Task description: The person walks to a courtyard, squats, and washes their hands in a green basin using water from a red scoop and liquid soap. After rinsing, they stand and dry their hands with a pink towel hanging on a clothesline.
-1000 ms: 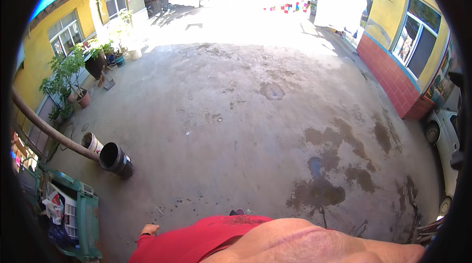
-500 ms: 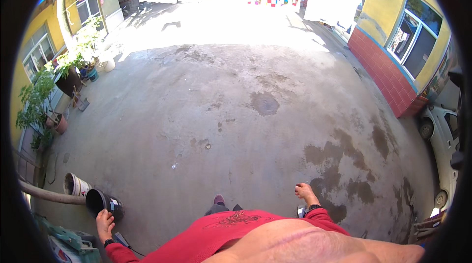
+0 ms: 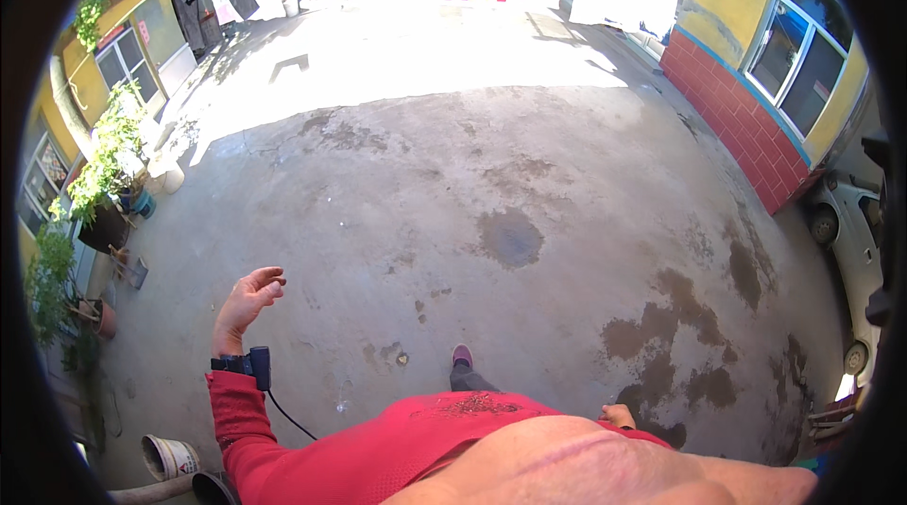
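My left hand [image 3: 251, 305] is raised in front of me on the left, above the concrete. Its fingers are loosely bent, with a small gap to the thumb, and I see nothing held in it. A black device with a cable is strapped to that wrist [image 3: 248, 366]. My right hand [image 3: 619, 415] hangs low beside my body, mostly hidden by the red garment; how its fingers are set does not show. One purple shoe [image 3: 462, 355] is visible below me on the grey concrete yard [image 3: 416, 193]. Neither hand touches anything.
A white bucket [image 3: 172, 458] and a dark bucket [image 3: 213, 489] lie at lower left by a pole [image 3: 151, 490]. Potted plants [image 3: 106, 318] line the left wall. On the right are a tiled wall [image 3: 718, 108] and a parked car [image 3: 855, 264]. Wet patches [image 3: 675, 335] mark the concrete.
My left hand has swung up and forward, away from the dark bucket. My right hand has dropped back toward my body. The buckets have shifted down in view, and my visible shoe sits further right.
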### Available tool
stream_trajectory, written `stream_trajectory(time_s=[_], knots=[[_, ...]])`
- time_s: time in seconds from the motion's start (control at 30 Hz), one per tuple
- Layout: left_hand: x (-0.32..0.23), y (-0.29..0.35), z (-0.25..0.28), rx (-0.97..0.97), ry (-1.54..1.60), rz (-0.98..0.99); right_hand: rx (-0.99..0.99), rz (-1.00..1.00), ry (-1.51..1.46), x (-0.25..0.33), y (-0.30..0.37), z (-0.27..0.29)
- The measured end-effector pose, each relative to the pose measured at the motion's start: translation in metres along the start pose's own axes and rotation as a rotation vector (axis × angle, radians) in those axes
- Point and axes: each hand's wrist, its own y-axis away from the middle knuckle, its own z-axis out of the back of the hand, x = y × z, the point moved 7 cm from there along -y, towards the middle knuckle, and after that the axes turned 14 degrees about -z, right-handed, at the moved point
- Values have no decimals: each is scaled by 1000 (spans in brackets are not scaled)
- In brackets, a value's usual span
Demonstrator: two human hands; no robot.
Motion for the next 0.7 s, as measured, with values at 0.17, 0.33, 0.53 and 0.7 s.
stream_trajectory(time_s=[0.17,0.33,0.53,0.7], knots=[[-51,-182,-57,409,-177,-10,54,194,88,280,23,-91],[-126,-330,-6,434,-78,-66,141,770,234,607,171,-199],[-193,-504,81,381,152,-476,347,1052,289,858,313,-323],[-209,-693,128,426,119,-588,390,1035,460,991,375,-388]])
